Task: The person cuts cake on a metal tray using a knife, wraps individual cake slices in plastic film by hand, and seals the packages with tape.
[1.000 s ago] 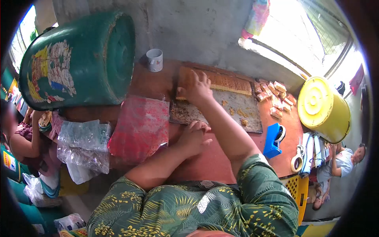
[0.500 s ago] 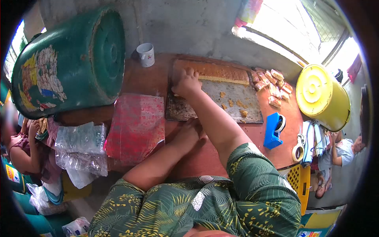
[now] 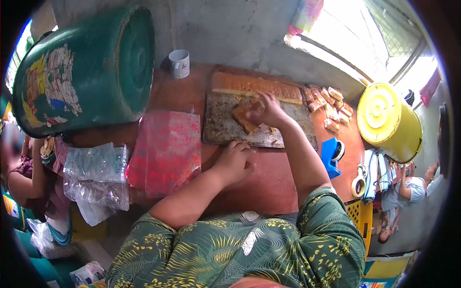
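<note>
A dark metal baking tray [image 3: 218,120] lies on the table, with a long slab of brown-topped cake [image 3: 269,87] along its far side. Over the middle of the tray, a cut piece of cake [image 3: 244,117] sits at an angle, with my right hand [image 3: 271,114] closed on its right side. Part of that piece is hidden by the fingers. My left hand [image 3: 235,162] rests at the tray's near edge, loosely bent, thumb apart from the fingers, nothing in it. Several wrapped cake bars [image 3: 331,108] are piled to the tray's right.
A blue tape dispenser [image 3: 329,158], scissors [image 3: 361,170] and a tape roll [image 3: 358,186] lie at right, near a yellow bucket [image 3: 384,113]. On the left are a red sheet [image 3: 168,149], clear plastic bags [image 3: 96,173], a large green drum [image 3: 91,72] and a white mug [image 3: 179,64]. Other people sit at both sides.
My right hand has moved right from the tray's left end to its middle, bringing the cut piece of cake away from the slab's left end. My left hand has come out from under my right arm.
</note>
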Demonstrator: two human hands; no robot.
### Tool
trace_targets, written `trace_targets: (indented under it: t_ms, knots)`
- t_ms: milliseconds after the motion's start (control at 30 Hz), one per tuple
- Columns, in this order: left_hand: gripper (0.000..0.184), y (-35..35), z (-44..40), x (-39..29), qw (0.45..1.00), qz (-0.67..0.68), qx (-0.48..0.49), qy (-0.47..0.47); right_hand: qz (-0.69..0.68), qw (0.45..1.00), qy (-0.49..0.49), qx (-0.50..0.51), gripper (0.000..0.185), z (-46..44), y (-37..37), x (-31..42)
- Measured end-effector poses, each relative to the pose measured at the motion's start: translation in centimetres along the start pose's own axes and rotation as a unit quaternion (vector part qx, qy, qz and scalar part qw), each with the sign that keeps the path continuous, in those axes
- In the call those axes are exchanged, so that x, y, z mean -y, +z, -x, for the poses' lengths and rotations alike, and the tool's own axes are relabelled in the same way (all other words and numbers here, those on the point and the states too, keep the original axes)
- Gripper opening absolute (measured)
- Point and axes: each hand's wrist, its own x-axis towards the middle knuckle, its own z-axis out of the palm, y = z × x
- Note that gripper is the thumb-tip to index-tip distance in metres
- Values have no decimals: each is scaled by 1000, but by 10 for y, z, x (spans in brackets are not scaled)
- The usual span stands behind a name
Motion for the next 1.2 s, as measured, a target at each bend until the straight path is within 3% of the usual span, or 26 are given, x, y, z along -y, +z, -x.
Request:
trace_targets:
  t_ms: [133,167,267,300,400,433,533,567,600,667,767,900,1000,1067,1100,1200]
  knots:
    - [43,6,-2,1,1000,-8,0,-1,20,994,108,-11,69,2,4,-31]
    - [42,6,-2,0,1000,-5,-1,0,-25,996,77,37,58,1,6,-33]
    - [40,1,-3,-1,1000,7,-13,1,-55,997,54,-1,57,5,19,-25]
    - [40,0,-3,-2,1000,15,-23,3,-172,982,80,-25,51,17,13,-8]
    - [40,-11,-2,-8,997,40,-58,31,-210,973,64,-66,53,23,20,-2]
    - [40,-18,-4,-10,995,46,-72,47,-149,982,24,-114,55,27,23,-8]
    - [42,-51,14,-21,991,2,-126,54,-208,957,103,-176,54,34,18,-34]
    - [42,-69,24,-26,992,-40,-120,31,-246,940,91,-217,51,34,23,-53]
    - [42,-86,35,-26,990,-81,-114,7,-446,865,134,-188,46,32,30,-79]
    - [41,-105,66,-3,980,-168,-100,-39,-698,678,192,-126,43,66,-3,-83]
    - [32,-127,105,23,968,-183,-97,-139,-682,710,155,-78,48,106,-26,-100]
    - [31,-126,123,40,968,-93,-104,-210,-612,748,106,-233,62,165,-21,-100]
    - [31,-128,122,27,973,-95,-100,-184,-641,705,124,-275,60,206,-17,-104]
    - [29,-133,117,7,974,-149,-74,-151,-682,685,89,-239,51,231,-15,-118]
    - [28,-133,115,-2,972,-99,-78,-200,-711,659,88,-227,47,243,-15,-122]
    - [29,-118,133,60,977,-108,-116,-146,-768,601,86,-206,39,281,-16,-125]
